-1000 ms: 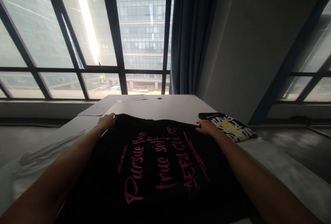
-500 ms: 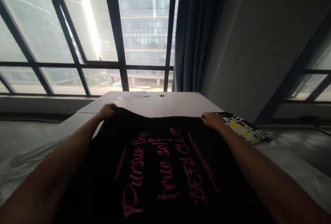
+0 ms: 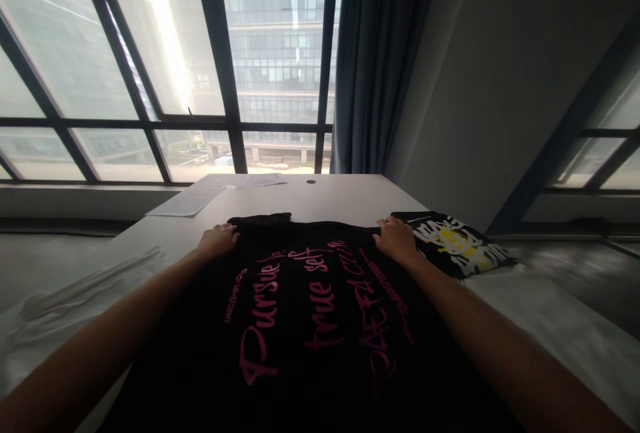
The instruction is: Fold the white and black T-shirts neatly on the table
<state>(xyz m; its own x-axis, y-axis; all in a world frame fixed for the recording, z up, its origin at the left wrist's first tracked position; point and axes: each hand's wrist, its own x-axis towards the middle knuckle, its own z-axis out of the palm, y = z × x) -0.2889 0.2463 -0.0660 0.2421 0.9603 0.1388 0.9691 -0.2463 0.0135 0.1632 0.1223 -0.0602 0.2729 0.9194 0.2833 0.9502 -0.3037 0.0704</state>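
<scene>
Head view: both hands point(image 3: 219, 241) point(image 3: 395, 238) press shirt's point(image 3: 310, 300) far edge (table point(image 3: 345, 196) beyond).

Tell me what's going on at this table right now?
A person has a black T-shirt with pink lettering spread on the white table. The left hand and right hand press flat on its far corners, fingers loose. A folded black garment with yellow and white print lies beside the right hand, and papers sit near the window.

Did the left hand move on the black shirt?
Yes. The left hand slid inward, toward the pink lettering on the black shirt, away from the papers.
</scene>
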